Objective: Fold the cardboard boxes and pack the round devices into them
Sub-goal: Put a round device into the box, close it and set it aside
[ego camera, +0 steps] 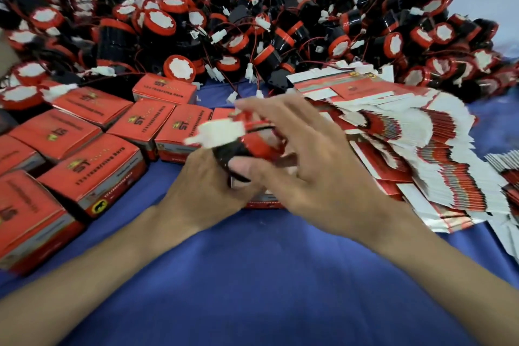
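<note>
Fingers of the left hand (196, 185) curl round a round device (250, 149), the right hand (317, 166) splayed over it, thumb touching, above an open red box (264, 203) on the blue cloth (252, 275), between folded boxes (92, 174) and flat cartons (421, 154).

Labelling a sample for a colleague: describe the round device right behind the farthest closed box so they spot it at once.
Find the heap of devices along the far side of the blue cloth. At its near edge, behind the farthest closed box, sits one round device. It sits forward of the tangle, its red-rimmed white face unobstructed.
</note>
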`<action>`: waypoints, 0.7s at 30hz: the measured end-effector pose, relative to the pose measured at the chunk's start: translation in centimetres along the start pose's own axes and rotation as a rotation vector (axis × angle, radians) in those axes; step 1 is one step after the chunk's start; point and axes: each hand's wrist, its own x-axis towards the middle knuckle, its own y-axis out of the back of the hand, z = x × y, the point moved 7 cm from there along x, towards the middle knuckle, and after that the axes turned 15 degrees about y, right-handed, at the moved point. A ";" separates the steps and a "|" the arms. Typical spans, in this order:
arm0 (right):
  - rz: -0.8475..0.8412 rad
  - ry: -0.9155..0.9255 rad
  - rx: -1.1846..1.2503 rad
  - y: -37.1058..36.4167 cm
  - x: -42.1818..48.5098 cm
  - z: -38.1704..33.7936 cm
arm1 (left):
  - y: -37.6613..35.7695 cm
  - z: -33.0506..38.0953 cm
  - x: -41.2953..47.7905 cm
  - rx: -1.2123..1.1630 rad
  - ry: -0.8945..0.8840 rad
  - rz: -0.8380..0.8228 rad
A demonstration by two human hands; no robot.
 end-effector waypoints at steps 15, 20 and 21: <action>-0.746 -0.097 -0.204 -0.3 0.4 4.4 | -0.3 -1.5 0.5 -0.043 0.045 -0.071; -0.687 -0.068 -0.036 0.3 0.8 5.4 | -0.3 -1.2 0.6 0.004 0.000 -0.062; -0.656 -0.053 -0.002 0.5 0.8 5.4 | -0.3 -1.3 0.6 -0.002 0.002 -0.064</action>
